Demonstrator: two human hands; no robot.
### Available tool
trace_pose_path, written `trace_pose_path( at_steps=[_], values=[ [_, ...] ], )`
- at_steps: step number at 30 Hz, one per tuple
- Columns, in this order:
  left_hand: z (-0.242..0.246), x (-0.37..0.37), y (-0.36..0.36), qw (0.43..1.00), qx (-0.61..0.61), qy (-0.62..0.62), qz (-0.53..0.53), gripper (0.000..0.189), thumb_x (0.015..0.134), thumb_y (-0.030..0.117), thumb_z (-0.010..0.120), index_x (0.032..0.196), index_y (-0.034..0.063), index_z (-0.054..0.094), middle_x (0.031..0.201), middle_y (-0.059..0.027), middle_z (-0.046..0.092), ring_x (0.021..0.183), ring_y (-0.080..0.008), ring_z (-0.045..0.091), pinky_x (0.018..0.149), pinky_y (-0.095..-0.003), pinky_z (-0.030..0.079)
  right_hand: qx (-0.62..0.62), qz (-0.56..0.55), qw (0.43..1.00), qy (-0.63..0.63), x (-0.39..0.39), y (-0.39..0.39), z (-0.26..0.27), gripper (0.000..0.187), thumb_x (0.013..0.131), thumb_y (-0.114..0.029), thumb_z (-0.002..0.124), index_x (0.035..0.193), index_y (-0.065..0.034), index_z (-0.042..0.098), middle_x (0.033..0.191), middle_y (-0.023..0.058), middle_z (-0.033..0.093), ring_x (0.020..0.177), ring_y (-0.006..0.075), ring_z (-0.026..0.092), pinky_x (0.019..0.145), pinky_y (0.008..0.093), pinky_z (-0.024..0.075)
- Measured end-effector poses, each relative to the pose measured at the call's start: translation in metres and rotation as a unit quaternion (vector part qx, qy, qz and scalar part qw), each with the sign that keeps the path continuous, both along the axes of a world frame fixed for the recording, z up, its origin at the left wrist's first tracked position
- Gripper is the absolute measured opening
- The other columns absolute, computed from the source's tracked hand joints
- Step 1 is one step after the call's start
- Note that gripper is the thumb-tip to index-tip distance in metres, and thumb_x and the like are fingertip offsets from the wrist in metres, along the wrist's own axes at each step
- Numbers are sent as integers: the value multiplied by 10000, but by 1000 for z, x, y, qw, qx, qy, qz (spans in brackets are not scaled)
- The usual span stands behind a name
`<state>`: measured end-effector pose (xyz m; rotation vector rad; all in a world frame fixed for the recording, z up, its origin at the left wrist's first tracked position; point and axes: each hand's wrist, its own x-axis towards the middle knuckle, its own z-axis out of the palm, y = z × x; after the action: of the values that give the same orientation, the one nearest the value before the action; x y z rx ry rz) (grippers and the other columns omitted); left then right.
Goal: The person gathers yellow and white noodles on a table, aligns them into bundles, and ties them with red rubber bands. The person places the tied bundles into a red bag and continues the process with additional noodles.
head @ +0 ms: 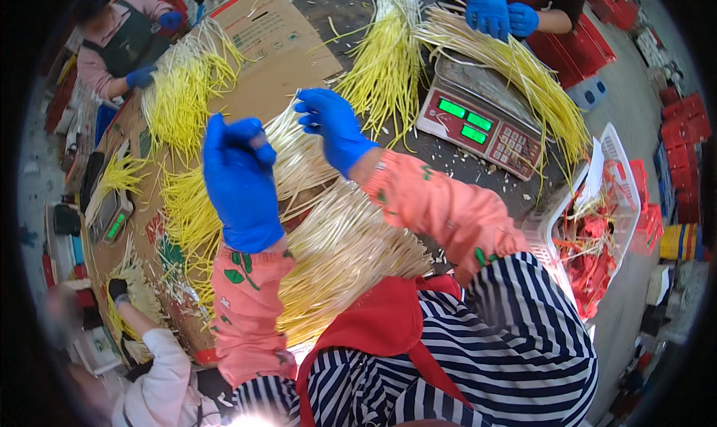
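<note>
My left hand (241, 186), in a blue glove, is raised over yellow chives (190, 208) with its fingers bent and apart. Nothing shows in its grasp. My right hand (333, 130), gloved the same way, hovers to the right, fingers loosely curled and spread, palm side partly hidden. Between and below both hands lies a bundle of pale chive stalks (302, 158). Nearer my body, a wide heap of chives (347, 242) spreads on the table, white ends to the right and yellow ends to the lower left.
A digital scale (482, 119) bears a chive bundle (504, 63) touched by a co-worker's gloved hands (498, 12). Another bundle (386, 57) lies beside it. A white plastic basket (627, 203) stands right. Flattened cardboard (291, 51) covers the table's far left; other people work along the left.
</note>
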<state>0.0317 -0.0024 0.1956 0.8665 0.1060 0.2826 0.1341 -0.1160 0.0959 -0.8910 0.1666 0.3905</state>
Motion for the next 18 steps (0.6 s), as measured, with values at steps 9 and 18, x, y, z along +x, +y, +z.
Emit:
trace_pose_path(
  at_steps=[9,18],
  values=[
    [57,33,-108,987,48,-112,108,400,1017,345,441,950,11,650,884,-94,680,652,-147,569,601,-269,476,884,166,349,263,-56,24,123,226,914,-159,486,872,-55,682,869,116,685,847,263,650,919,470,484],
    [65,33,-97,921,202,-145,299,419,1021,327,406,980,3,667,827,-67,646,661,-119,562,594,-230,458,872,244,-158,393,-56,56,109,120,810,-153,575,771,-49,621,745,78,649,849,239,652,936,484,401]
  ],
)
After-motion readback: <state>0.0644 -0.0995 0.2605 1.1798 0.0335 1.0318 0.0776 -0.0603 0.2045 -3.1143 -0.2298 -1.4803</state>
